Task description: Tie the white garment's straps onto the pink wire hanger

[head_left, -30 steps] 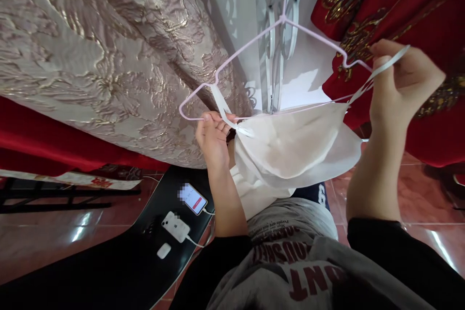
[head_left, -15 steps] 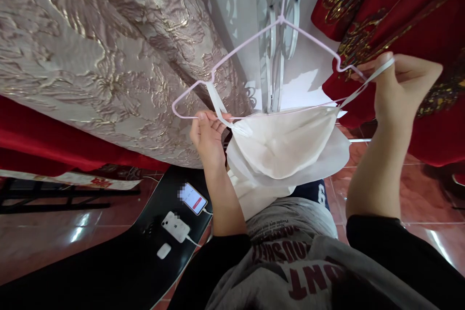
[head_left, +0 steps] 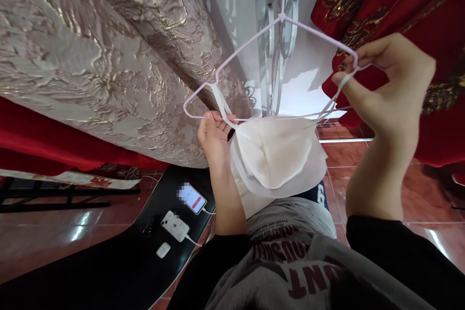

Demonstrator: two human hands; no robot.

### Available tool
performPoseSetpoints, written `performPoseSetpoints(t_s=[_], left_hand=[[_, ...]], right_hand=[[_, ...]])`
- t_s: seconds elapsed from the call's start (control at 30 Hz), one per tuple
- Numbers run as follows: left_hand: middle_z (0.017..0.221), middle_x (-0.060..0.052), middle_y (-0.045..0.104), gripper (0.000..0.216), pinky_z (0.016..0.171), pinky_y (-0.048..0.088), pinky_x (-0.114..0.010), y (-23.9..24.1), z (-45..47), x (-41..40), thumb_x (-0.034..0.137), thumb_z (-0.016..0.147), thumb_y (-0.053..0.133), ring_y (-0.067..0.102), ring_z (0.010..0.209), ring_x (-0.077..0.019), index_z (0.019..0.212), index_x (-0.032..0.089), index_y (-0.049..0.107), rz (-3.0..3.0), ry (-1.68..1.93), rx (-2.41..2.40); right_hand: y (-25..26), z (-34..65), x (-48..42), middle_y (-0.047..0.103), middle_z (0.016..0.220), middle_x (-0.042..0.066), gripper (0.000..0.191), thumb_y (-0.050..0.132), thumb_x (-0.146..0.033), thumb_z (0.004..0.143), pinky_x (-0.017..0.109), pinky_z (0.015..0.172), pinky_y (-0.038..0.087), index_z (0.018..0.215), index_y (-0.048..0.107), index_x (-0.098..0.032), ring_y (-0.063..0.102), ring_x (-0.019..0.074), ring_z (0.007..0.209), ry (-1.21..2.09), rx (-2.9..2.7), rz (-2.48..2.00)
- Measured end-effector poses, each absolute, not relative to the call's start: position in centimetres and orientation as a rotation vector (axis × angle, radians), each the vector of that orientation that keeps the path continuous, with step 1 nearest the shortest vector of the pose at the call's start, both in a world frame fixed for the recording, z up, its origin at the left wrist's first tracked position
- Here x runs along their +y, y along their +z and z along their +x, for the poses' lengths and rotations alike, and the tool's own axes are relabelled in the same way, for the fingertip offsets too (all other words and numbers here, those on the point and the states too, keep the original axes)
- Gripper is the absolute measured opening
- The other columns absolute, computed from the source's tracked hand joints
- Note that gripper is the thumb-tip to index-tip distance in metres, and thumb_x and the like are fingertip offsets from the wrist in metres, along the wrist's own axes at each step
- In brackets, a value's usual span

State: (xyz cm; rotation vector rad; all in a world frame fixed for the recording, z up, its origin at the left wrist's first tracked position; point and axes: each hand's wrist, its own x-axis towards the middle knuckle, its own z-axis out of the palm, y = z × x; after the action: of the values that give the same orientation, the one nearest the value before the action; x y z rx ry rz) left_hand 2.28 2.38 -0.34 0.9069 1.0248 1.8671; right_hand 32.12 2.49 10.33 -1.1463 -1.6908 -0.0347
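Note:
A pale pink wire hanger [head_left: 250,41] hangs in front of me with a white strappy garment [head_left: 279,155] draped from it. My left hand [head_left: 214,138] is closed on the hanger's lower bar at its left end, beside the garment's left strap [head_left: 220,101], which is looped over the hanger's left shoulder. My right hand [head_left: 388,82] is raised at the hanger's right shoulder, its fingers pinched on the right strap [head_left: 336,94] and pulling it against the wire there.
A beige and gold brocade cloth [head_left: 101,53] hangs at the left. Red embroidered garments [head_left: 399,5] hang at the right. Below left, a black table [head_left: 109,261] carries two phones [head_left: 183,213] on cables. Red floor tiles [head_left: 417,193] lie beneath.
My right hand has brought the right strap inward from beyond the hanger's end onto its right shoulder. The garment has bunched narrower under the bar. My left hand has stayed at the left end.

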Motion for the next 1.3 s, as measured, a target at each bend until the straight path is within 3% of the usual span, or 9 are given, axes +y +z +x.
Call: performPoseSetpoints(t_s=[0.13,0.27,0.4,0.5,0.77,0.9,1.03,1.13,1.3], left_hand=[[0.082,-0.005,0.078,0.053,0.082,0.063,-0.034,-0.2,2.4,2.2,0.071,0.093,0.071,0.077,0.075,-0.0189,0.082,0.024,0.052,0.904,1.833,1.057],[0.091,-0.007,0.082,0.050,0.082,0.062,-0.034,-0.1,3.0,1.8,0.070,0.094,0.072,0.075,0.073,-0.0176,0.083,0.024,0.056,0.909,1.800,1.018],[0.111,-0.008,0.084,0.042,0.092,0.061,-0.034,-0.5,3.4,0.9,0.065,0.092,0.077,0.079,0.090,-0.0195,0.100,0.024,0.069,0.877,1.781,1.002],[0.104,-0.008,0.084,0.039,0.095,0.060,-0.035,-0.2,2.6,-0.4,0.062,0.094,0.075,0.079,0.095,-0.0215,0.104,0.024,0.076,0.945,1.712,1.053],[0.095,-0.013,0.081,0.038,0.069,0.057,-0.031,4.6,-0.3,-4.6,0.056,0.099,0.073,0.076,0.090,-0.0243,0.100,0.019,0.082,1.190,1.440,1.179],[0.101,-0.011,0.079,0.046,0.065,0.059,-0.030,6.3,-0.3,-4.0,0.061,0.092,0.080,0.077,0.097,-0.0259,0.117,0.023,0.083,1.162,1.459,0.969],[0.142,-0.011,0.072,0.059,0.093,0.066,-0.034,8.8,0.0,-1.9,0.070,0.089,0.077,0.064,0.143,-0.0331,0.124,0.024,0.081,1.101,1.513,0.769],[0.163,-0.002,0.062,0.053,0.122,0.054,-0.039,9.9,-0.2,-1.0,0.071,0.097,0.065,0.037,0.167,-0.0321,0.122,0.026,0.080,1.150,1.672,0.760],[0.155,0.011,0.068,0.029,0.116,0.056,-0.039,6.4,-1.0,-1.2,0.045,0.107,0.054,0.036,0.167,-0.0241,0.113,0.039,0.082,0.916,2.081,0.928]], right_hand=[[8.8,30.8,1.8,0.073,0.130,0.014,0.042,0.071,-0.043,0.096,0.059,0.110,0.054,0.136,0.074,-0.028,0.065,0.0377,0.131,-0.259,-1.649,-0.894],[5.7,28.6,2.3,0.079,0.115,0.005,0.028,0.060,-0.033,0.103,0.052,0.102,0.058,0.127,0.075,-0.035,0.074,0.0275,0.108,0.033,-1.814,-0.843],[2.8,26.3,2.8,0.077,0.129,0.009,0.043,0.067,-0.036,0.098,0.061,0.110,0.052,0.141,0.069,-0.030,0.071,0.0324,0.119,0.257,-2.160,-1.008],[1.5,25.5,2.3,0.078,0.127,0.007,0.037,0.065,-0.037,0.101,0.060,0.113,0.048,0.137,0.070,-0.031,0.069,0.0308,0.117,0.205,-2.028,-1.064],[0.7,25.0,1.0,0.078,0.127,0.004,0.035,0.064,-0.037,0.102,0.059,0.119,0.044,0.136,0.070,-0.035,0.070,0.0282,0.118,0.249,-1.949,-1.026],[0.6,24.8,1.3,0.079,0.126,0.005,0.034,0.063,-0.035,0.102,0.058,0.117,0.045,0.135,0.070,-0.033,0.071,0.0276,0.117,0.238,-1.955,-1.007],[0.6,24.6,1.1,0.078,0.130,0.006,0.039,0.063,-0.033,0.101,0.058,0.116,0.045,0.140,0.067,-0.033,0.070,0.0282,0.120,0.251,-1.980,-0.982],[0.8,24.6,1.0,0.077,0.135,0.005,0.042,0.062,-0.034,0.102,0.058,0.115,0.045,0.144,0.065,-0.035,0.070,0.0287,0.122,0.298,-2.002,-0.972],[0.6,25.1,1.4,0.078,0.132,0.005,0.039,0.062,-0.035,0.103,0.058,0.118,0.044,0.142,0.066,-0.034,0.070,0.0276,0.121,0.283,-1.988,-0.985]])
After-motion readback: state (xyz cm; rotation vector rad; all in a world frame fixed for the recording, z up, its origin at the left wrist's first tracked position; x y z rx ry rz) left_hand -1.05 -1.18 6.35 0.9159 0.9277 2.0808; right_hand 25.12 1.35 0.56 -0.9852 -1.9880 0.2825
